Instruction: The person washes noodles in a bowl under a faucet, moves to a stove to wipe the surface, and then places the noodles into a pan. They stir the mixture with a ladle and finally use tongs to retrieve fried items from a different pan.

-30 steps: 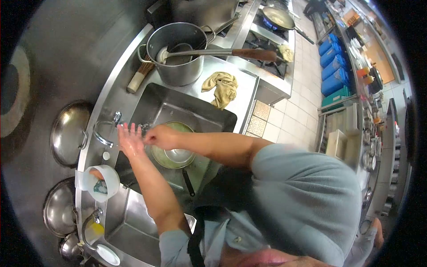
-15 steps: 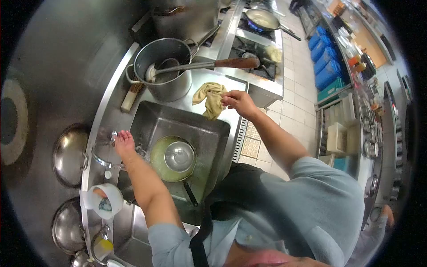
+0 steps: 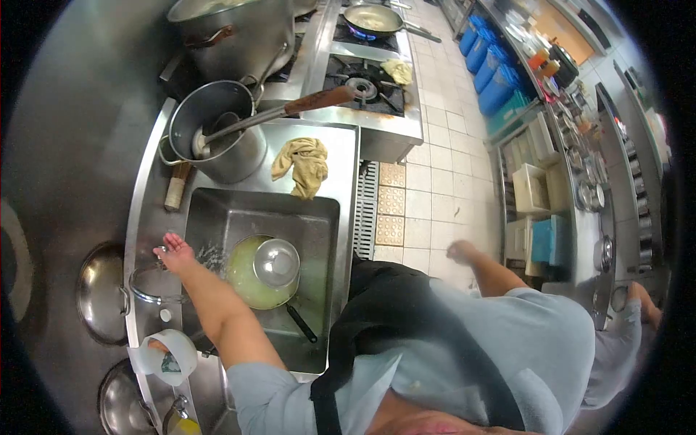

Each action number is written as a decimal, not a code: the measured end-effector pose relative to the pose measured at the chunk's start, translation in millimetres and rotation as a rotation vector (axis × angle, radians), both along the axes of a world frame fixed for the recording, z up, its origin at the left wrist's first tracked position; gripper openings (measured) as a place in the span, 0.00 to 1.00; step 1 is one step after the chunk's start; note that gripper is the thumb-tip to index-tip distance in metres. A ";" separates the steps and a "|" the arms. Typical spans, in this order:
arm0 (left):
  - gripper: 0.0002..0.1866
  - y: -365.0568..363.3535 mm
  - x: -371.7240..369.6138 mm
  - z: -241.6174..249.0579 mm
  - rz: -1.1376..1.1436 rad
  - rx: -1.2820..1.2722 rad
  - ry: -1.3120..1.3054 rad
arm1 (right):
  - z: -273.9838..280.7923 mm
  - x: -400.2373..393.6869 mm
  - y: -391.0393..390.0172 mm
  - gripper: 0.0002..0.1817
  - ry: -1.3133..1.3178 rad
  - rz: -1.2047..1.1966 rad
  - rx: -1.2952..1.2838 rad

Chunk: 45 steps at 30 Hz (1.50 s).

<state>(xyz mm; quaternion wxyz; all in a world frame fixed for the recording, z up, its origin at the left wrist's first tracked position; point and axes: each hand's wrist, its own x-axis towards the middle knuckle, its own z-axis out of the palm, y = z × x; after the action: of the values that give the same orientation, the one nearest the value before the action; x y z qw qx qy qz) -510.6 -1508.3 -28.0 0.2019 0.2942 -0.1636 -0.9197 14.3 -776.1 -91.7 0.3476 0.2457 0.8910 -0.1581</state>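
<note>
At the left side of the sink, the person's left hand is by the tap, right at its small knob. The fingers are stretched out and a little apart; one cannot tell whether they touch the knob. The right hand is away from the sink, out over the floor; it is blurred, so one cannot tell if its fingers are curled or straight. The tap stands at the sink's edge, with its bent spout reaching in. It looks like hard, stiff metal, fixed in place. Wet skin would likely slip on it, and the knob seems the best spot to hold. Water splashes just beside the left arm. In the sink sits a pan with a shiny bowl in it. The pan looks firm and maybe heavy, and its black handle seems the place to grab. The bowl looks light, smooth and slippery, best held by its rim.
</note>
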 end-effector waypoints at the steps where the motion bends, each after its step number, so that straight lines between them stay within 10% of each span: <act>1: 0.32 0.1 -2.2 4.4 0.008 -0.027 -0.050 | -13.7 36.5 5.6 0.13 -0.161 0.058 -0.003; 5: 0.32 15.5 21.9 20.8 -0.110 -0.224 -0.115 | -3.4 122.1 1.4 0.09 -0.538 0.081 -0.103; 7: 0.31 41.5 55.6 9.1 -0.118 -0.470 -0.098 | 26.6 118.8 -11.3 0.08 -0.429 -0.701 -0.197; 9: 0.28 53.0 97.3 -36.5 -0.430 -0.611 -0.101 | 0.7 116.9 4.2 0.09 -0.317 -0.758 -0.215; 13: 0.32 130.1 227.5 -91.2 -1.613 -1.371 -0.925 | 13.3 89.7 36.2 0.11 -0.087 -0.858 -0.351; 18: 0.31 186.5 276.7 -79.9 -0.858 -1.083 -0.788 | 3.4 70.2 129.1 0.15 0.211 -0.759 -0.326; 21: 0.30 269.1 267.5 -31.8 -0.451 -1.497 -0.824 | -4.5 59.7 203.0 0.18 0.246 -0.420 -0.139; 25: 0.31 407.2 236.5 39.7 -0.421 -2.004 -0.821 | 33.7 9.6 272.7 0.21 0.466 -0.694 -0.236; 34: 0.37 672.7 129.6 68.2 -0.685 -2.084 -0.085 | 51.7 -123.0 385.0 0.19 0.603 -0.755 -0.379; 40: 0.39 832.5 16.6 61.7 -0.722 -2.161 0.206 | -15.3 -56.2 457.7 0.16 0.564 -0.558 -0.129; 45: 0.48 949.5 -68.0 56.0 -1.029 -2.314 -0.010 | -11.8 33.6 492.1 0.12 0.129 -1.303 -0.435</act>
<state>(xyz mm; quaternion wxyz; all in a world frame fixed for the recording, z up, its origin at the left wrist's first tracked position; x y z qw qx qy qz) -578.6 -558.9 28.0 -0.0400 -0.1480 -0.9656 -0.2101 47.8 -283.9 -103.5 0.1693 0.6457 0.5286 -0.5243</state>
